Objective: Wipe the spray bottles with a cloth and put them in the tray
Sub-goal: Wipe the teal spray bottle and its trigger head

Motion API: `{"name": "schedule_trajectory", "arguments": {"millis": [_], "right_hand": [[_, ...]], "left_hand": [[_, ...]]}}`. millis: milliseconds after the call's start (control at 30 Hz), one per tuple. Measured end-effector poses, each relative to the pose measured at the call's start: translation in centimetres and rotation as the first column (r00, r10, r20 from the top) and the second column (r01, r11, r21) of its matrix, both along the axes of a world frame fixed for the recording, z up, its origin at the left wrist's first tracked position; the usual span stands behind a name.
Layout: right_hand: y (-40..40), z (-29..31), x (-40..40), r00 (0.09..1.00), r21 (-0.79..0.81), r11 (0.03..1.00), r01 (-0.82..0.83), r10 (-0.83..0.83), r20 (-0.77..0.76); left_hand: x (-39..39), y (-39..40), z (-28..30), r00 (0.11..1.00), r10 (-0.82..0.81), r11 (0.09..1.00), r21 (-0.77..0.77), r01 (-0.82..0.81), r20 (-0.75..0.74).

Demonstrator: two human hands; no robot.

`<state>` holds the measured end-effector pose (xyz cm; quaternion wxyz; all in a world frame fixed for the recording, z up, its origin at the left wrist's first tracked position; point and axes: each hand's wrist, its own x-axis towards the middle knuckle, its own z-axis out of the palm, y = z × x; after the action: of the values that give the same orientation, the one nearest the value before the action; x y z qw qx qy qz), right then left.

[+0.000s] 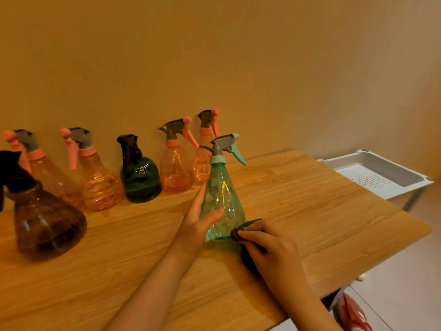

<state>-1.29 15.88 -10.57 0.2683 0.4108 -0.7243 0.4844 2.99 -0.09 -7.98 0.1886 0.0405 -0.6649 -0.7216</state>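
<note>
A teal spray bottle (pixel 223 197) with a grey trigger head stands upright on the wooden table (pixel 310 211). My left hand (pixel 199 220) holds its lower body from the left, thumb across the front. My right hand (pixel 267 244) grips a dark cloth (pixel 241 231) and presses it against the bottle's base on the right. Along the wall stand several more bottles: pink ones (pixel 175 168), a dark green one (pixel 140 177) and a brown one (pixel 45 220) at the near left. A white perforated tray (pixel 381 173) sits on a stand off the table's right end.
The table's right edge runs diagonally close to my right arm, with pale floor below. A red and white object (pixel 353 314) lies on the floor at the lower right. A plain wall backs the row of bottles.
</note>
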Motion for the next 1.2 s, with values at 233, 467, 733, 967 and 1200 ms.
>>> {"name": "schedule_trajectory", "arguments": {"millis": [233, 467, 733, 967, 1200], "right_hand": [[0.3, 0.3, 0.2, 0.998, -0.04, 0.999, -0.034, 0.036, 0.049], [-0.6, 2.0, -1.4, 0.975, -0.167, 0.986, -0.013, 0.049, 0.216], [-3.3, 9.3, -5.4, 0.994, -0.126, 0.992, 0.008, 0.006, 0.107], [-1.3, 3.7, -2.3, 0.982, -0.112, 0.991, -0.07, 0.089, 0.168], [0.6, 0.5, -0.4, 0.984, -0.046, 0.989, -0.138, 0.143, 0.107]], "left_hand": [[0.4, 0.5, 0.2, 1.0, -0.007, 0.999, -0.034, 0.007, -0.012], [0.6, 0.8, 0.7, 0.999, -0.036, 0.998, -0.042, 0.035, -0.019], [0.5, 1.1, 0.4, 0.997, -0.081, 0.99, -0.117, 0.08, -0.007], [0.3, 0.5, 0.1, 0.998, -0.065, 0.998, -0.011, 0.065, 0.014], [-0.3, 0.3, -0.1, 1.0, -0.022, 0.999, 0.047, 0.022, 0.014]]}}
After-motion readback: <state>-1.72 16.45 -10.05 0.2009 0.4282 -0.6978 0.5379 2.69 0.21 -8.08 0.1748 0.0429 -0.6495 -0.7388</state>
